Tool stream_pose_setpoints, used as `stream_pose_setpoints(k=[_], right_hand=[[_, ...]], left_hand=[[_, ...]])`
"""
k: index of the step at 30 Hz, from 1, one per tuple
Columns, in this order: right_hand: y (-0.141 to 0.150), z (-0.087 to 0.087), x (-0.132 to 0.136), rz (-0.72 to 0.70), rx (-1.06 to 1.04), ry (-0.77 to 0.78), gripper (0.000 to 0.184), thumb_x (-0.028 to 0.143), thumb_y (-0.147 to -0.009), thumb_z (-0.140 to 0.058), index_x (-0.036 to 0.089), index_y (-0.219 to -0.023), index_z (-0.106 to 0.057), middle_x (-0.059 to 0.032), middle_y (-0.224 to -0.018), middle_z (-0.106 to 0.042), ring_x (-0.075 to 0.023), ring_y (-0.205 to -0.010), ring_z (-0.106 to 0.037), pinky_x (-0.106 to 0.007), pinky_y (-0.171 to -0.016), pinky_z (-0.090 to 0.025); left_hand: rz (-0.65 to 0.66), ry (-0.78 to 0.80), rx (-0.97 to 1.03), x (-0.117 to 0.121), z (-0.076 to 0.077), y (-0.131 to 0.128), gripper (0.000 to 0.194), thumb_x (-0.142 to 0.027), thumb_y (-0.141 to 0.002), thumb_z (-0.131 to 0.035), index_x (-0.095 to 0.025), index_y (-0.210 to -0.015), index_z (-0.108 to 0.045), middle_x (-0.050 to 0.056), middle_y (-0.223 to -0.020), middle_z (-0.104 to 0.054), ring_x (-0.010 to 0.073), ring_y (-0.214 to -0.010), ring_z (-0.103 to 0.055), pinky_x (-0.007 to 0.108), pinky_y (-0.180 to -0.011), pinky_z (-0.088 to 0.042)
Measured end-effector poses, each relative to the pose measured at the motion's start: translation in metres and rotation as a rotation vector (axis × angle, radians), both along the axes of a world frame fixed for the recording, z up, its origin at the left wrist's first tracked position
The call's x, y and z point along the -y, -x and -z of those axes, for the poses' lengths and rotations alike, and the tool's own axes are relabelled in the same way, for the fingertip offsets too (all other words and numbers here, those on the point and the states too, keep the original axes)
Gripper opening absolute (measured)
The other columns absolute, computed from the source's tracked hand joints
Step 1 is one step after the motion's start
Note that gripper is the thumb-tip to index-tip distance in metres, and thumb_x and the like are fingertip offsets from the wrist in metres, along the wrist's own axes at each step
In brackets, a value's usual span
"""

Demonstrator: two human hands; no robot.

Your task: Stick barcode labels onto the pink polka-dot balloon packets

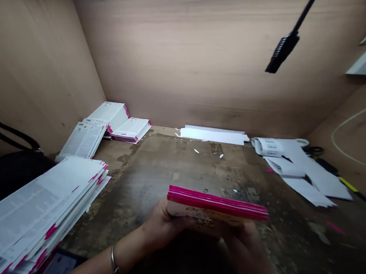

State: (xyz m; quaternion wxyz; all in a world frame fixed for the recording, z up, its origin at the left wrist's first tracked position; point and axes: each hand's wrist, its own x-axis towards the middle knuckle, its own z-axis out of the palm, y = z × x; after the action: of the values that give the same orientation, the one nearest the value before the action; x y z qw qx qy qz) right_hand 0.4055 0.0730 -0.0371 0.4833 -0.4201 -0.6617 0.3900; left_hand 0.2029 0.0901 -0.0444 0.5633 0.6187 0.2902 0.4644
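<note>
A thin stack of folded leaflets (214, 205) with bright pink edges is held level just above the worn wooden tabletop (179, 163), low in the middle of the view. My left hand (161, 228) grips its left end, fingers curled under it; a thin bangle sits on that wrist. My right hand (243, 246) holds the stack from below at its near right side, mostly hidden under the paper.
A large fanned pile of printed white leaflets (36, 209) lies at the left. More leaflet stacks (103, 125) sit in the back left corner. White sheets (213, 134) lie by the back wall, loose papers (299, 166) and scissors at right. A black lamp head (281, 51) hangs above.
</note>
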Motion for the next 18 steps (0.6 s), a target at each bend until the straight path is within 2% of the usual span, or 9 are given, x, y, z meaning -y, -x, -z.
stream_pose_setpoints(k=[3,7,10,13,16,18], right_hand=[[0.001,0.001,0.000,0.032,0.013,0.014,0.012,0.031,-0.080,-0.062,0.026,-0.089,-0.068,-0.0015,-0.079,-0.070,-0.0206,-0.066,-0.065,-0.027,-0.060,-0.054],[-0.003,-0.002,-0.001,0.025,0.009,0.079,0.018,0.034,-0.079,-0.063,0.022,-0.091,-0.069,-0.0049,-0.086,-0.071,-0.0238,-0.075,-0.065,-0.030,-0.067,-0.053],[-0.003,-0.008,-0.007,0.007,-0.100,0.255,0.024,0.036,-0.079,-0.064,0.019,-0.096,-0.066,-0.0077,-0.093,-0.071,-0.0259,-0.080,-0.066,-0.034,-0.069,-0.053],[-0.001,-0.009,-0.013,-0.032,-0.315,0.485,0.033,0.038,-0.080,-0.063,0.017,-0.105,-0.060,-0.0110,-0.101,-0.069,-0.0278,-0.085,-0.066,-0.039,-0.072,-0.054],[0.003,0.001,-0.018,-0.040,-0.479,0.647,0.038,0.039,-0.078,-0.066,0.016,-0.105,-0.056,-0.0134,-0.100,-0.069,-0.0294,-0.084,-0.067,-0.043,-0.073,-0.054],[0.005,0.010,-0.021,-0.005,-0.522,0.706,0.040,0.039,-0.073,-0.071,0.016,-0.102,-0.055,-0.0131,-0.097,-0.070,-0.0297,-0.083,-0.067,-0.044,-0.072,-0.054]], left_hand=[[-0.002,0.004,-0.002,0.000,0.004,-0.001,0.021,-0.021,-0.079,-0.064,-0.020,-0.099,-0.070,0.002,-0.098,-0.071,0.0202,-0.090,-0.066,0.029,-0.081,-0.052],[-0.024,0.031,0.012,0.001,0.000,-0.004,0.020,-0.022,-0.080,-0.063,-0.018,-0.098,-0.069,0.003,-0.098,-0.071,0.0209,-0.092,-0.065,0.029,-0.083,-0.050],[-0.040,0.207,0.070,-0.001,-0.010,-0.008,0.027,-0.025,-0.077,-0.066,-0.015,-0.102,-0.065,0.007,-0.101,-0.070,0.0237,-0.093,-0.064,0.033,-0.083,-0.051],[-0.023,0.442,0.118,-0.003,-0.015,-0.011,0.037,-0.026,-0.075,-0.068,-0.013,-0.108,-0.057,0.011,-0.105,-0.067,0.0257,-0.095,-0.063,0.038,-0.084,-0.051],[0.009,0.596,0.140,-0.007,-0.005,-0.012,0.046,-0.028,-0.073,-0.067,-0.012,-0.112,-0.048,0.015,-0.108,-0.065,0.0267,-0.093,-0.064,0.043,-0.086,-0.050],[-0.023,0.636,0.061,-0.010,0.007,-0.013,0.048,-0.030,-0.072,-0.067,-0.010,-0.110,-0.047,0.018,-0.106,-0.065,0.0286,-0.091,-0.065,0.045,-0.084,-0.051]])
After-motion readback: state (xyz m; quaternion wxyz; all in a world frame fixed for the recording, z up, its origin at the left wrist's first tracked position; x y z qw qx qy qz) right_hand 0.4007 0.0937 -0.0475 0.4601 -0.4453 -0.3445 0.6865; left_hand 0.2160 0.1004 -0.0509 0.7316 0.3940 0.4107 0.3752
